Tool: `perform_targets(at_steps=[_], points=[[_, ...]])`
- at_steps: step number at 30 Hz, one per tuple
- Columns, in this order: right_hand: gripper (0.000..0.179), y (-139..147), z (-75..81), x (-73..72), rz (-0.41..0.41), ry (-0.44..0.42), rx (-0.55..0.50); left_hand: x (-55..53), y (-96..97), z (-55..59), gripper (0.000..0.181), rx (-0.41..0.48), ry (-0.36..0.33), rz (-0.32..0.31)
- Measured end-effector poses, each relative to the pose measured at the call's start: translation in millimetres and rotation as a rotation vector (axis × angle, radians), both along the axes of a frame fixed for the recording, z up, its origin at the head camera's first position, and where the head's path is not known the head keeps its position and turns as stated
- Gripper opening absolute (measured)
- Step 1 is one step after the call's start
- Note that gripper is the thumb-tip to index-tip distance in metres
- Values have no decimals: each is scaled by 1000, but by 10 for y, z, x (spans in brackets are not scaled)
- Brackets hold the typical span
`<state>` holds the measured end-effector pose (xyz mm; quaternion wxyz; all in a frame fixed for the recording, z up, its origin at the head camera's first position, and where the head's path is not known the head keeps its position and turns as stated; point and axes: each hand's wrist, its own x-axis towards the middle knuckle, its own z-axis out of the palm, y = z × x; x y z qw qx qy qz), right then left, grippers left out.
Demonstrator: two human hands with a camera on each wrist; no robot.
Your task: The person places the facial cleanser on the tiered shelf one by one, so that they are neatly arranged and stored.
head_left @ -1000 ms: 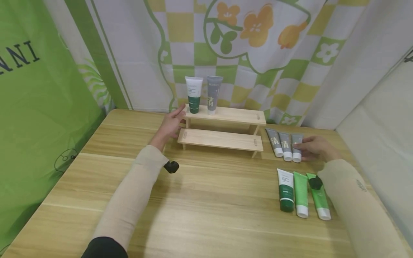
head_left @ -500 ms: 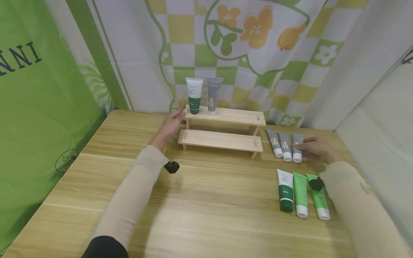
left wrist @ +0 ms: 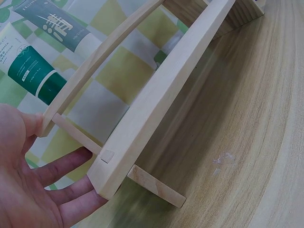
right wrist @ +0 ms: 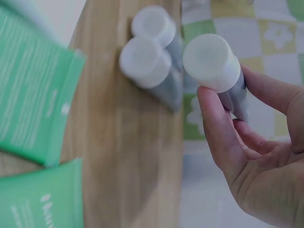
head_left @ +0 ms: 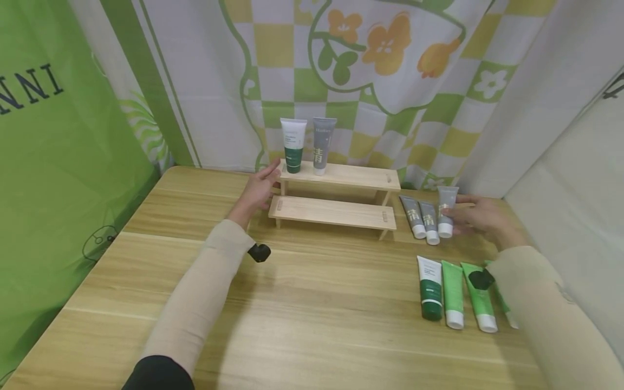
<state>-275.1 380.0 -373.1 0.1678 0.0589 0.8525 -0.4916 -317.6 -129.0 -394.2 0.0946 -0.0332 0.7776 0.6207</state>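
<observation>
My right hand (head_left: 480, 219) pinches a grey squeeze tube (head_left: 446, 208) between thumb and fingers, its white cap (right wrist: 209, 61) facing the right wrist camera. This tube stands off the table, tilted up beside two other grey tubes (head_left: 413, 214) lying there. At the left end of a two-step wooden stand (head_left: 336, 211), my left hand (head_left: 258, 189) holds on, thumb at the upper board (left wrist: 85, 71) and fingers against the end of the lower board (left wrist: 156, 99). On the upper step, a white-and-green tube (head_left: 293, 146) and a grey tube (head_left: 323, 146) stand upright on their caps.
Nearer the front right lie another white-and-green tube (head_left: 431, 287) and several bright green tubes (head_left: 453, 295), one partly under the right sleeve. A patterned curtain (head_left: 356, 81) hangs behind the wooden table (head_left: 317, 325). A white wall panel (head_left: 575, 179) borders the right side.
The right hand has raised the rightmost grey tube from its row, tipping it up and slightly away. The right forearm has shifted right, uncovering another green tube. The left hand stays at the stand.
</observation>
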Motion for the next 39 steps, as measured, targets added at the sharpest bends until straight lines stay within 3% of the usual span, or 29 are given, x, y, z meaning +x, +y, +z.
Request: perform_targets(at_steps=[4, 10, 19, 31, 39], points=[[92, -152, 124, 33, -11, 36, -32, 2, -6, -4, 47, -12, 6, -7], [85, -381, 307, 54, 32, 124, -81, -4, -13, -12, 47, -14, 8, -10], [85, -789, 566, 69, 14, 154, -99, 3, -15, 3, 47, -9, 6, -7], [76, -1320, 747, 32, 32, 237, -129, -2, -5, -3, 48, 3, 11, 7], [73, -1633, 823, -36, 28, 250, -179, -3, 0, -11, 48, -9, 22, 11]])
